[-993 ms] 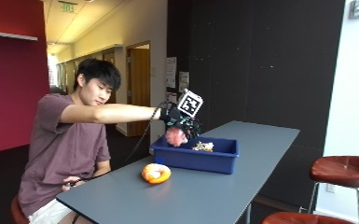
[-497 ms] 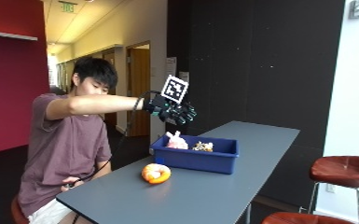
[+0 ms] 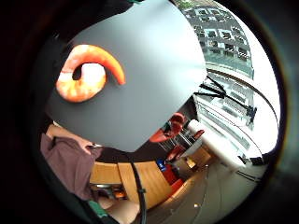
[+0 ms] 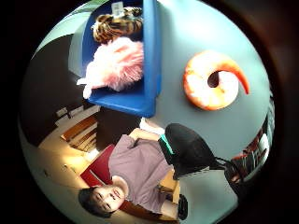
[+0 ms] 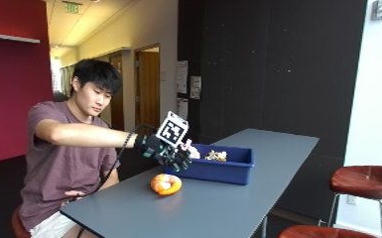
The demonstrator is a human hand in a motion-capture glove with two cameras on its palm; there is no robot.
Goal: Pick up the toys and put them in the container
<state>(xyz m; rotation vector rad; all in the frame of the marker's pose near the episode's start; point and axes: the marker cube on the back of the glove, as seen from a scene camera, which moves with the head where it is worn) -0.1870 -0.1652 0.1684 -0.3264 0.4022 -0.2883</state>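
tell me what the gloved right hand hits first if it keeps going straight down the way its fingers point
Probably the orange shrimp toy on the table: the right hand hangs just above it, fingers pointing down. Depth is hard to judge.

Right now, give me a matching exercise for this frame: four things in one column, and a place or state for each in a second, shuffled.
Things:
1. orange shrimp toy
2. pink plush toy
3. blue container
4. gloved right hand

Places or states:
A. in the container, beside a striped tiger toy
B. above the table, holding nothing
C. on the table, outside the container
D. on the table, holding two toys

Pairs: 1-C, 2-A, 3-D, 4-B
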